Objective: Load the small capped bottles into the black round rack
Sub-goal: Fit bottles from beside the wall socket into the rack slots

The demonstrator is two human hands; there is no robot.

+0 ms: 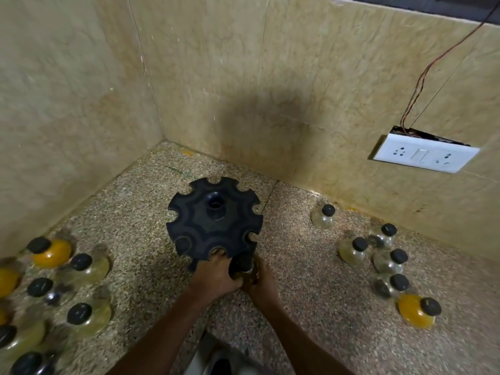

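Fingers of the left hand (216, 274) curl onto the near rim of the black round rack (215, 220), mid-counter (311, 307); the right hand (261, 280) grips a capped bottle (243, 265) at a near slot. Other bottles (354, 250) stand toward the counter's left and right edges.

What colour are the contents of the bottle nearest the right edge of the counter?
Orange-yellow, under a black cap; the bottle shows best in the head view.
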